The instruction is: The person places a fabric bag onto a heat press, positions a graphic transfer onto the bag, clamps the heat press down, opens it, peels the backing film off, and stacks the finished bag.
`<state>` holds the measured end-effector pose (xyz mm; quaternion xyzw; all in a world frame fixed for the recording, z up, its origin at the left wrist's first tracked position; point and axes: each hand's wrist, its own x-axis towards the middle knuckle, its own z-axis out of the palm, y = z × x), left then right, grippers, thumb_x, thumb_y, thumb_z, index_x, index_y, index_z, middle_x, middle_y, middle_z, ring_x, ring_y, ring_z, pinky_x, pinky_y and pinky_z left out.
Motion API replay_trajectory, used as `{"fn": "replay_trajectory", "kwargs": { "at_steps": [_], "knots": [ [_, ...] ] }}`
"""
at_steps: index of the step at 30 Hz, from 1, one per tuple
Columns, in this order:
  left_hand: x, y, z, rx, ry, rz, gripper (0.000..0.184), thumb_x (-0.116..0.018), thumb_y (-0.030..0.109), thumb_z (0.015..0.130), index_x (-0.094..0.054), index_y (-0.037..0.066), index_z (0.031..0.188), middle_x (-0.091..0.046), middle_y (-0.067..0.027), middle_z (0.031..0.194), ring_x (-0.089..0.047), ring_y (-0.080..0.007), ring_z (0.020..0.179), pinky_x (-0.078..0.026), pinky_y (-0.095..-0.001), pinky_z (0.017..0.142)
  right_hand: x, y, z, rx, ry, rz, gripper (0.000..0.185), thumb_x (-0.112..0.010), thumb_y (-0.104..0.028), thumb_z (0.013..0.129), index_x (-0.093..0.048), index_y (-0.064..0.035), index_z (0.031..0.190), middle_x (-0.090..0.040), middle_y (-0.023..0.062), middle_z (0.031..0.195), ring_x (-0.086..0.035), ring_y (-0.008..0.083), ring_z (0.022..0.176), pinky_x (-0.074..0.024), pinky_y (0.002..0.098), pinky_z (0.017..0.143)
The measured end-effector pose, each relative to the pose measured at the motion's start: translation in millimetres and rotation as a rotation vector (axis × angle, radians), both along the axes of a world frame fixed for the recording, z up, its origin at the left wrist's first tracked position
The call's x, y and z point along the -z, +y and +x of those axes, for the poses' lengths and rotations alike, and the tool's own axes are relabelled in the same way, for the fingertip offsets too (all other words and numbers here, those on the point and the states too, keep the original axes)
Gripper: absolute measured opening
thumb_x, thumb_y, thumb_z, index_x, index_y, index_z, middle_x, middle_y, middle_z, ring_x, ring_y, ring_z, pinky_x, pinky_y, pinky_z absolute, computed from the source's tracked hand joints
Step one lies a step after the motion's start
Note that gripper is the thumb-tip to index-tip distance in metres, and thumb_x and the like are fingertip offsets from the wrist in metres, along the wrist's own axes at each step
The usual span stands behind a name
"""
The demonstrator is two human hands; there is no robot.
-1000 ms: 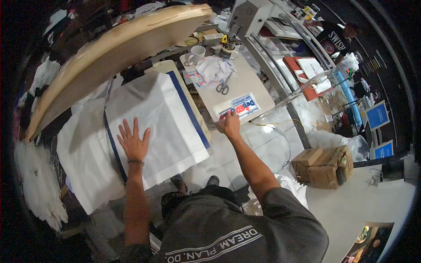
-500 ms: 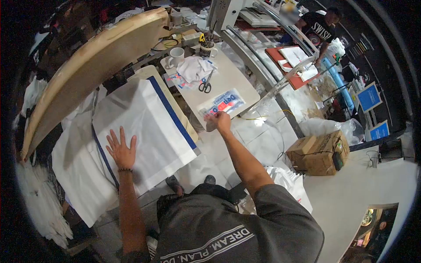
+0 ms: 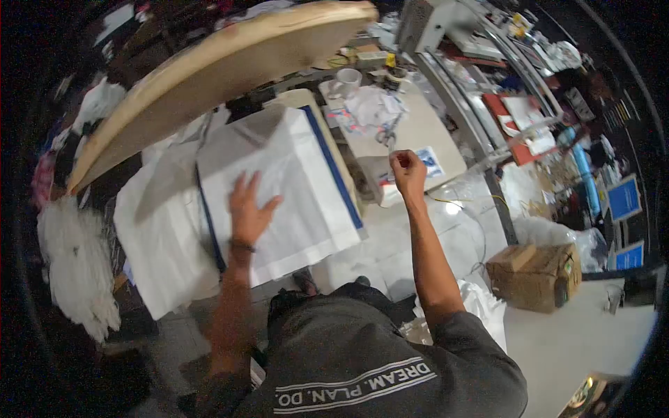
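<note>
My left hand [image 3: 252, 212], blurred by motion, has its fingers spread over a white sheet of fabric [image 3: 300, 209] with dark blue edging. Whether the palm touches the cloth I cannot tell. The fingers of my right hand [image 3: 409, 173] are pinched above the small pale table [image 3: 446, 139]. Something pale seems to be at its fingertips, too blurred to name. Behind that hand lies a printed sheet [image 3: 431, 161] with blue lettering, partly covered. Scissors [image 3: 385, 136] rest just beyond, beside a crumpled white cloth [image 3: 373, 106].
A large padded board [image 3: 230, 76] arches over the fabric's far side. A white mug [image 3: 347, 80] stands at the small table's back. Metal rails [image 3: 453, 90] run along its right side. A cardboard box [image 3: 533, 275] sits on the right, with a white bag [image 3: 481, 306] nearer me.
My right hand has lifted from the printed sheet's near corner, its fingers still pinched. My left hand has shifted over the fabric. The whole view has swung, moving the scene rightward.
</note>
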<state>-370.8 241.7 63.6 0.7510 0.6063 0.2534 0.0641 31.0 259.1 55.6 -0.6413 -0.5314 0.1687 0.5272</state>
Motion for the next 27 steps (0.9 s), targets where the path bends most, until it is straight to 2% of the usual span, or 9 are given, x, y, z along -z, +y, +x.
{"fn": "replay_trajectory", "kwargs": {
  "at_steps": [1, 3, 6, 8, 12, 16, 19, 23, 27],
  "knots": [
    [-12, -8, 15, 0.106, -0.171, 0.045, 0.076, -0.081, 0.046, 0.085, -0.055, 0.006, 0.145, -0.053, -0.0267, 0.146, -0.049, -0.0425, 0.137, -0.04, -0.0504, 0.114, -19, -2, -20, -0.025, -0.023, 0.024, 0.016, -0.072, -0.013, 0.094, -0.073, 0.0021, 0.097, -0.074, 0.0125, 0.083, -0.07, 0.0168, 0.073, -0.056, 0.031, 0.069],
    [-41, -26, 46, 0.108, -0.538, -0.345, 0.074, -0.079, 0.045, 0.09, -0.052, 0.005, 0.147, -0.058, -0.0224, 0.143, -0.06, -0.0284, 0.126, -0.054, -0.0402, 0.099, -55, -10, -69, -0.123, 0.01, 0.031, 0.014, -0.07, -0.011, 0.093, -0.073, 0.002, 0.098, -0.074, 0.0137, 0.084, -0.071, 0.0195, 0.072, -0.0566, 0.0323, 0.07],
    [-32, -28, 50, 0.133, -0.923, -0.511, 0.074, -0.078, 0.042, 0.092, -0.048, 0.006, 0.15, -0.063, -0.0172, 0.135, -0.065, -0.0189, 0.109, -0.056, -0.0311, 0.084, -68, -29, -144, -0.331, -0.202, 0.155, 0.014, -0.071, -0.007, 0.09, -0.072, 0.0009, 0.102, -0.074, 0.0174, 0.088, -0.073, 0.0247, 0.075, -0.0574, 0.0346, 0.068],
    [-40, -31, 41, -0.096, -1.216, -0.586, 0.065, -0.078, 0.036, 0.093, -0.051, 0.006, 0.144, -0.067, -0.0117, 0.118, -0.064, -0.0152, 0.092, -0.053, -0.0271, 0.077, -62, -46, -194, -0.517, -0.038, -0.02, 0.017, -0.07, -0.006, 0.09, -0.07, 0.0033, 0.103, -0.071, 0.0205, 0.096, -0.073, 0.0305, 0.079, -0.0578, 0.0358, 0.068],
    [6, -19, -11, -0.137, -1.104, -0.354, 0.036, -0.08, 0.015, 0.088, -0.061, 0.003, 0.116, -0.068, -0.007, 0.096, -0.063, -0.013, 0.082, -0.052, -0.0268, 0.072, -65, -62, -233, -0.788, -0.056, -0.088, 0.022, -0.07, -0.01, 0.089, -0.069, 0.0042, 0.106, -0.069, 0.0236, 0.102, -0.069, 0.037, 0.097, -0.0553, 0.0433, 0.085],
    [26, -14, -52, -0.203, -0.719, -0.292, 0.034, -0.079, 0.0, 0.086, -0.06, 0.002, 0.115, -0.067, -0.0033, 0.096, -0.063, -0.0122, 0.088, -0.052, -0.0269, 0.077, -19, -40, -212, -0.608, -0.237, 0.146, 0.033, -0.077, -0.019, 0.084, -0.07, 0.002, 0.109, -0.067, 0.0235, 0.112, -0.062, 0.0429, 0.107, -0.0488, 0.0504, 0.094],
    [45, -11, -62, -0.153, -1.033, -0.236, 0.037, -0.079, 0.002, 0.086, -0.063, 0.002, 0.119, -0.069, -0.0069, 0.1, -0.067, -0.0144, 0.087, -0.055, -0.0294, 0.074, -18, -19, -177, -0.315, -0.437, 0.129, 0.051, -0.083, -0.023, 0.08, -0.066, 0.0007, 0.122, -0.063, 0.0249, 0.12, -0.06, 0.0436, 0.107, -0.0477, 0.0511, 0.095],
    [45, -12, -56, -0.207, -0.807, -0.171, 0.033, -0.076, 0.001, 0.088, -0.062, 0.002, 0.118, -0.068, -0.0081, 0.104, -0.066, -0.014, 0.088, -0.055, -0.0297, 0.074, 4, -4, -145, -0.189, -0.471, -0.117, 0.068, -0.087, -0.028, 0.076, -0.061, 0.0006, 0.132, -0.061, 0.0269, 0.121, -0.06, 0.0427, 0.11, -0.0488, 0.0504, 0.095],
    [50, -7, -51, -0.12, -0.798, -0.132, 0.025, -0.075, 0.0, 0.09, -0.062, 0.003, 0.111, -0.065, -0.0061, 0.096, -0.061, -0.0107, 0.082, -0.051, -0.026, 0.071, 6, -4, -125, -0.223, -0.169, -0.272, 0.086, -0.095, -0.03, 0.069, -0.056, -0.0028, 0.141, -0.063, 0.0214, 0.114, -0.063, 0.0361, 0.107, -0.0514, 0.0454, 0.095]
  ]
}}
